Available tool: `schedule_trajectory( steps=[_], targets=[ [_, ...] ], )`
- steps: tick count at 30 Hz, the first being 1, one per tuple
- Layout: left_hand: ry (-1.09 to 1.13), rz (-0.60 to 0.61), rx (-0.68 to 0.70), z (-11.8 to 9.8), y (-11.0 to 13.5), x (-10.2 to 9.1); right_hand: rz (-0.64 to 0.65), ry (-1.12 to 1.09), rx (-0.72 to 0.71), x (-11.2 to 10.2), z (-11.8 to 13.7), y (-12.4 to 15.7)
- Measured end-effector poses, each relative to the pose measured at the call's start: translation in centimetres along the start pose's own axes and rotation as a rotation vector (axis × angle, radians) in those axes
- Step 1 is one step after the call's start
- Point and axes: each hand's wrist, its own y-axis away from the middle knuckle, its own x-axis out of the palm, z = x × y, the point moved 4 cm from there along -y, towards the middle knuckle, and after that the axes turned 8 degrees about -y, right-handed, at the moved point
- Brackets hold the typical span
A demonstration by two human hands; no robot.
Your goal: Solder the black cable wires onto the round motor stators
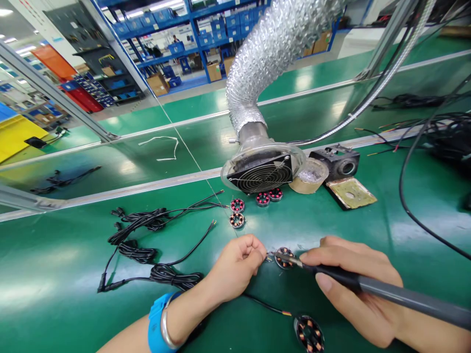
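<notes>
My right hand (pixel 353 284) is closed round a grey soldering iron (pixel 386 291), its tip resting on a small round motor stator (pixel 284 257) with copper coils on the green table. My left hand (pixel 237 264) is pinched shut just left of that stator, holding a thin wire end against it. A blue wristband and a metal bangle sit on my left wrist. Another stator (pixel 309 334) with a black lead lies near the front edge, between my arms.
A fume fan (pixel 262 175) on a silver flexible duct (pixel 268 54) stands behind the work. Several more stators (pixel 237 212) lie before it. Black cable bundles (pixel 147 245) lie left. A tape roll (pixel 309 175), iron stand and sponge (pixel 350 192) sit right, with loose cables.
</notes>
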Motion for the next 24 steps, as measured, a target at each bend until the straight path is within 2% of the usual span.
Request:
schedule_trajectory(
  steps=[6, 24],
  targets=[
    [0.014, 0.000, 0.003, -0.20, -0.02, 0.01, 0.018, 0.039, -0.114, 0.34, 0.49, 0.25],
    [0.000, 0.006, 0.016, 0.02, 0.14, 0.00, 0.005, 0.031, -0.145, -0.04, 0.50, 0.33]
  ],
)
